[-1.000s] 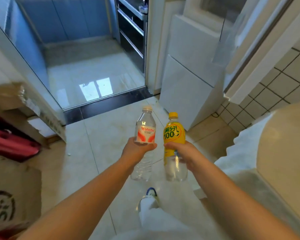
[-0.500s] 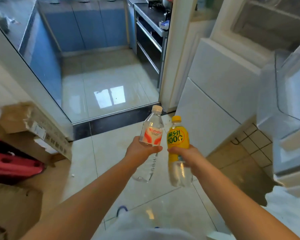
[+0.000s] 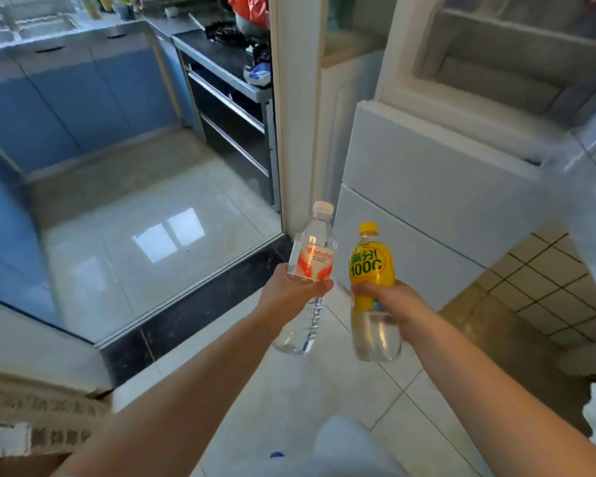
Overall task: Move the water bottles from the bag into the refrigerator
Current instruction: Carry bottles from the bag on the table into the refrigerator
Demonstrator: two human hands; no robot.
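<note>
My left hand (image 3: 289, 294) grips a clear water bottle (image 3: 312, 249) with a white cap and a red and white label, tilted slightly right. Beside it my right hand (image 3: 389, 304) grips a bottle with a yellow label and yellow cap (image 3: 370, 266), held upright. Both bottles hang in front of me above the floor. The white refrigerator (image 3: 427, 187) stands just behind them on the right, its lower doors closed. Its upper compartment (image 3: 496, 70) is open, showing bare shelves. The bag is not in view.
A white door post (image 3: 296, 108) stands left of the refrigerator. Beyond a dark threshold (image 3: 200, 304) lies the kitchen with blue cabinets (image 3: 66, 98) and a steel counter (image 3: 221, 60). A cardboard box (image 3: 31, 418) sits at the lower left. Tiled wall at the right.
The view has risen and come closer to the refrigerator, whose open upper compartment now shows more. Both hands keep their bottles, held side by side, a little further forward.
</note>
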